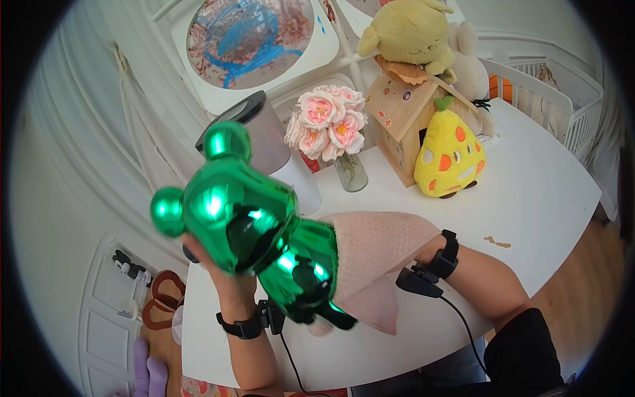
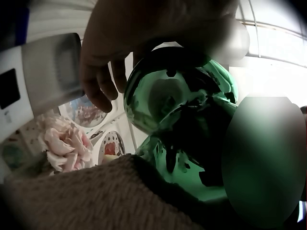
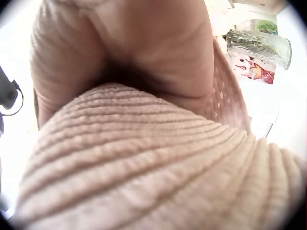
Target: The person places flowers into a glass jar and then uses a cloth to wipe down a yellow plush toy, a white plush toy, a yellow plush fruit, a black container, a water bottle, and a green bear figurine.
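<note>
A shiny green bear figure (image 1: 241,218) is tilted above the table, its head toward the upper left. My left hand (image 1: 221,278) grips its head from the far side; the left wrist view shows the fingers of that hand (image 2: 103,81) bent beside the green head (image 2: 158,96). Ribbed pink cloth (image 1: 377,248) lies against the figure's lower body and covers most of my right hand (image 1: 428,250). In the right wrist view, my right hand (image 3: 124,48) is curled onto the cloth (image 3: 144,158), its fingertips hidden.
Behind the figure stand a grey-and-white canister (image 1: 264,139) and a glass vase (image 1: 352,173) with pink flowers (image 1: 327,119). A wooden house (image 1: 400,119) carries a plush toy (image 1: 410,33); a yellow plush (image 1: 450,155) leans by it. The white table (image 1: 542,172) has a curved edge.
</note>
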`<action>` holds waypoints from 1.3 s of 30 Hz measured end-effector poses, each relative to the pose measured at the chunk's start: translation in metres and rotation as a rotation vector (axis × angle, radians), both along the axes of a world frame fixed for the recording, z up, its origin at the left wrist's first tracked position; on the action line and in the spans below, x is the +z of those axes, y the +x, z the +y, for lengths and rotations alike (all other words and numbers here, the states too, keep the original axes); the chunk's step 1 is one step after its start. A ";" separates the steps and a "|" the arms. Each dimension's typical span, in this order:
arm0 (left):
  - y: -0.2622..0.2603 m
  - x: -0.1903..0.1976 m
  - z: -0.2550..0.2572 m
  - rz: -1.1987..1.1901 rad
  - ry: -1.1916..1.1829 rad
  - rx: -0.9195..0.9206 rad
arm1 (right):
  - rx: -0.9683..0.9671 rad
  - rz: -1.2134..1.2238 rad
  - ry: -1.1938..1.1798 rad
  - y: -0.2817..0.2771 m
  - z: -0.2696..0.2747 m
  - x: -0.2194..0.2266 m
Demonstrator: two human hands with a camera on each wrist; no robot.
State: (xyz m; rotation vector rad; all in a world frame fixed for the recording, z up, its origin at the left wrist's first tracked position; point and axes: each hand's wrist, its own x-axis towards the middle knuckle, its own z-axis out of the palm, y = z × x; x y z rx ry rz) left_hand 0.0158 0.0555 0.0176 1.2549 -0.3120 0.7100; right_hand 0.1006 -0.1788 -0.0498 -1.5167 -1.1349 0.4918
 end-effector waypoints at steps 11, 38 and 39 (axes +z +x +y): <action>-0.011 0.007 -0.027 0.049 -0.006 0.168 | -0.338 -0.114 0.317 -0.019 0.016 -0.016; -0.013 -0.042 -0.008 -0.013 0.315 0.099 | -0.026 -0.724 0.199 -0.046 -0.014 0.068; -0.011 -0.043 -0.005 -0.003 0.316 0.076 | -0.032 -0.729 0.203 -0.047 -0.012 0.068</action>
